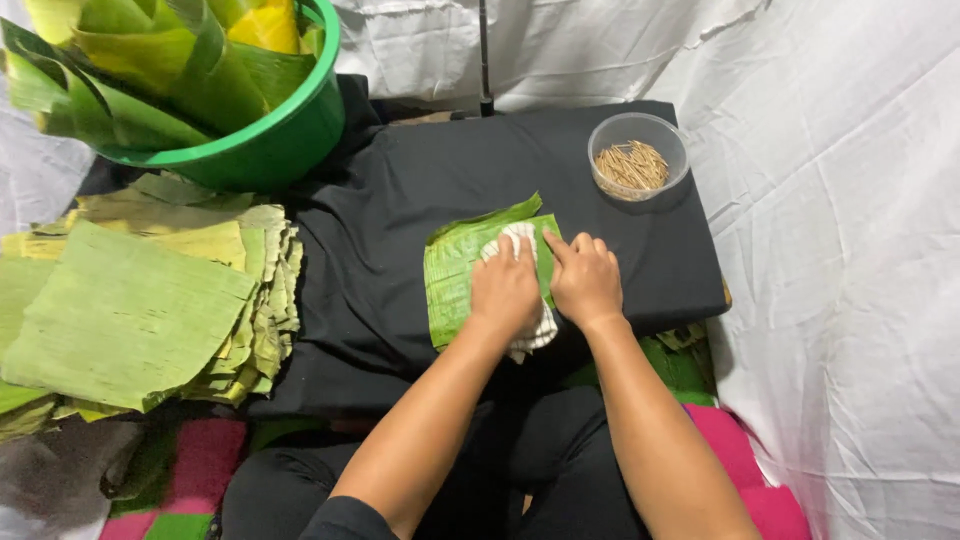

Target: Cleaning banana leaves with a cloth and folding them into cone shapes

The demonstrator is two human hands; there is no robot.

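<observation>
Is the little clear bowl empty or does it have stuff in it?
Not empty. The clear bowl stands upright on the black cloth, holding a low pile of thin tan sticks.

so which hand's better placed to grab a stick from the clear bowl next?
Probably the right hand. It lies flat on the banana leaf piece, on the side nearer the clear bowl of sticks at the cloth's far right. The left hand presses the white cloth, farther from the bowl.
</observation>
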